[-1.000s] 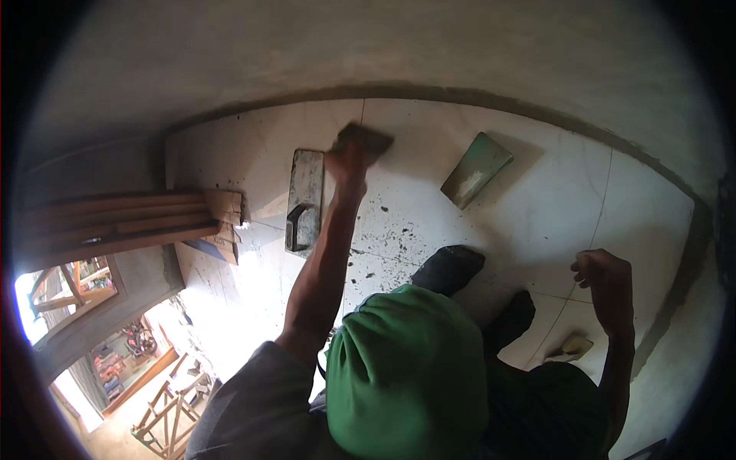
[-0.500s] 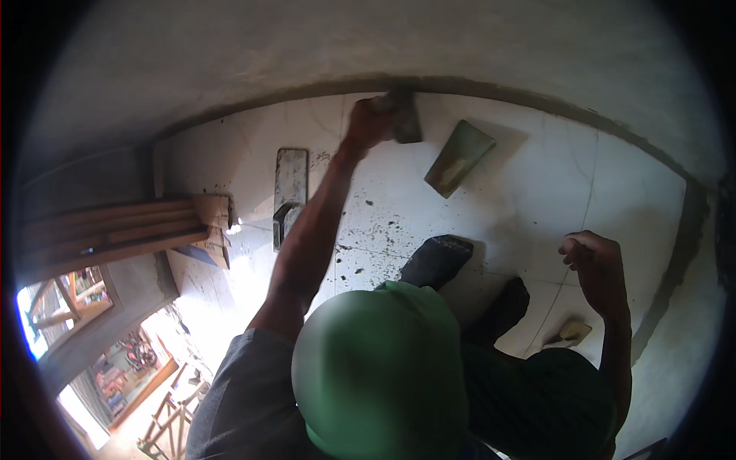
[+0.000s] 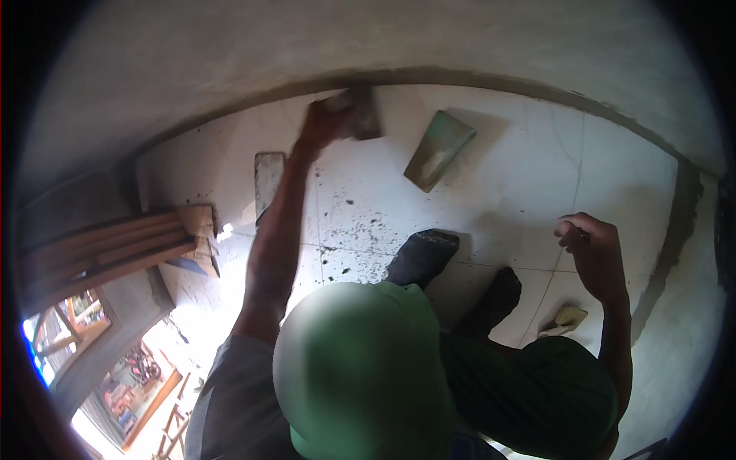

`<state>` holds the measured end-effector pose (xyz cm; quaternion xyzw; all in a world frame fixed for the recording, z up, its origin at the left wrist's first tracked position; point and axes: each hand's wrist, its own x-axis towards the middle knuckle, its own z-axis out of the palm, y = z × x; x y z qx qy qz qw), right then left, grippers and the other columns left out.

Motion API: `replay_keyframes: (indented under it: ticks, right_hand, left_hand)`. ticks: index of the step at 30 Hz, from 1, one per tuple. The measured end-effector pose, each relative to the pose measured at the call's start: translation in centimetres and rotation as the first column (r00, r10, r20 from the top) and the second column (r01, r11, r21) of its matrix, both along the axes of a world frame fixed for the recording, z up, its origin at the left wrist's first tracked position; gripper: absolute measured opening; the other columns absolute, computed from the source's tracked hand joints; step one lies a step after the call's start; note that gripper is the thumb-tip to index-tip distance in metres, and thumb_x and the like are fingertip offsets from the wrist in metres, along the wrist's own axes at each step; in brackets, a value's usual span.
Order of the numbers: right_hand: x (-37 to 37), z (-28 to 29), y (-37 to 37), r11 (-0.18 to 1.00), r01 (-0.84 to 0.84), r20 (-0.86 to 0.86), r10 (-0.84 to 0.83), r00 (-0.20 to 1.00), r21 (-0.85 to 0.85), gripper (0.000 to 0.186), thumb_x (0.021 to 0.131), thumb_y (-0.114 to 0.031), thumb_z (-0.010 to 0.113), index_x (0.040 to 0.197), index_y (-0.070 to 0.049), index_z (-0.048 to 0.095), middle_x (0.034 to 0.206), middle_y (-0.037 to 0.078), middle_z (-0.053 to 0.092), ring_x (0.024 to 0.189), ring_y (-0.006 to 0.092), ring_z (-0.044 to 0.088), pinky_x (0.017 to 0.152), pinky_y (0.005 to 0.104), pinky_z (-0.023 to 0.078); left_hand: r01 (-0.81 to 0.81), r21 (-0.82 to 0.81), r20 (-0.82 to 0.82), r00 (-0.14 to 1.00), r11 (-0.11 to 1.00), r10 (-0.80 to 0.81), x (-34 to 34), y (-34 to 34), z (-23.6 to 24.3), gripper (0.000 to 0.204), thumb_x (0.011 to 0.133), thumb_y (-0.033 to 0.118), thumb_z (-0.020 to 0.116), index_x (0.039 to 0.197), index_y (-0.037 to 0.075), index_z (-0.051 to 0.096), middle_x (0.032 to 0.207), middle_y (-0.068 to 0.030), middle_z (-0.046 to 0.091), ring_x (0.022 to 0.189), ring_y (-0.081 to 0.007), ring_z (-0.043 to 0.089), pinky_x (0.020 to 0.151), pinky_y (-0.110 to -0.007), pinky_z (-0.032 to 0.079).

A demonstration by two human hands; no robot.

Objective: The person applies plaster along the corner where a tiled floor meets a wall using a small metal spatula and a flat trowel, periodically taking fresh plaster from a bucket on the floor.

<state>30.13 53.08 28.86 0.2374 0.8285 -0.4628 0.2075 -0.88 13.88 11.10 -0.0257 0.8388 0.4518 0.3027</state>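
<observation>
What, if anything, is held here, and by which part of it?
Left grip: a blurred, flat grey tool, held at its left side, exact contact unclear. Right grip: nothing visible.

Brown wooden boards (image 3: pixel 107 239) are jutting over the left edge of the tiled floor (image 3: pixel 529 180); cardboard (image 3: pixel 198 221) is covering their ends. Past the near left corner, a wooden frame (image 3: pixel 175 429) is standing.
</observation>
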Motion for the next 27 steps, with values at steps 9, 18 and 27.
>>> replay_keyframes:
  ticks: [9, 18, 27]
  right_hand:
    - [1.7, -2.4, 0.9, 0.993, 0.117, 0.022, -0.117, 0.993, -0.008, 0.026, 0.104, -0.019, 0.064, 0.107, 0.004, 0.074, 0.084, 0.011, 0.073, 0.076, 0.0157, 0.069, 0.074, 0.0324, 0.055]
    - [2.8, -3.1, 2.0, 0.997, 0.0, -0.014, 0.0, 1.0, 0.072, 0.022, 0.104, -0.015, 0.064, 0.106, 0.005, 0.073, 0.091, 0.01, 0.076, 0.082, 0.0157, 0.071, 0.078, 0.0331, 0.057]
    - [-6.0, -11.4, -2.6, 0.942, -0.332, -0.011, 0.332, 0.943, -0.04, 0.051, 0.095, -0.047, 0.077, 0.074, -0.003, 0.062, 0.067, 0.008, 0.062, 0.061, 0.0177, 0.061, 0.062, 0.0394, 0.051]
  left_hand:
    - [0.144, -0.047, -0.159, 0.976, 0.988, -0.15, 1.9, 0.0, 3.3, 0.029, 0.094, 0.029, 0.081, 0.103, 0.001, 0.079, 0.093, -0.0117, 0.081, 0.082, -0.0157, 0.076, 0.074, -0.037, 0.059]
    - [0.073, -0.292, -0.286, 0.945, 0.954, -0.16, 0.8, -4.0, 0.7, 0.04, 0.091, 0.038, 0.079, 0.111, 0.004, 0.079, 0.092, -0.0164, 0.081, 0.087, -0.0278, 0.08, 0.08, -0.044, 0.061]
    - [-0.162, -0.048, -0.181, 0.972, 0.986, 0.151, 8.4, -7.1, 4.9, 0.034, 0.098, 0.034, 0.078, 0.094, 0.0, 0.074, 0.079, -0.0002, 0.067, 0.071, -0.009, 0.056, 0.064, -0.031, 0.047]
